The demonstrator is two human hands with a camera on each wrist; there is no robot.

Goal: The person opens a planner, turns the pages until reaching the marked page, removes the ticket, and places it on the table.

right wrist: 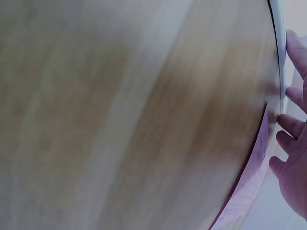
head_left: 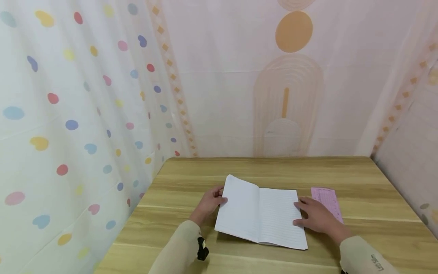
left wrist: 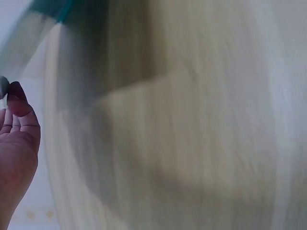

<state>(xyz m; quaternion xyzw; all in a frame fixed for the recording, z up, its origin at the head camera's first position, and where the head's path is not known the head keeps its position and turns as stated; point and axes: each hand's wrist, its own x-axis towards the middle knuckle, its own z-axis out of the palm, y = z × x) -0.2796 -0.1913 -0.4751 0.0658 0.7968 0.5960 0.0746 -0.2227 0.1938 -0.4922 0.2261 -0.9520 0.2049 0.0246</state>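
An open notebook (head_left: 278,217) with white pages lies on the wooden table, its right page ruled with lines. My left hand (head_left: 209,203) pinches the outer edge of the left side, which is lifted off the table; in the left wrist view the thumb and fingertips of that hand (left wrist: 19,139) meet on the edge, and a green cover (left wrist: 53,8) shows. On the right page's outer edge rest the extended fingers of my right hand (head_left: 316,215). Beside that hand lies a pink printed sheet or booklet (head_left: 326,201), partly hidden under the forearm.
The wooden table (head_left: 164,198) has rounded back corners. A dotted curtain (head_left: 85,152) hangs along its left side, and a patterned curtain (head_left: 222,114) hangs behind it. A black strap (head_left: 202,249) sits at the left wrist.
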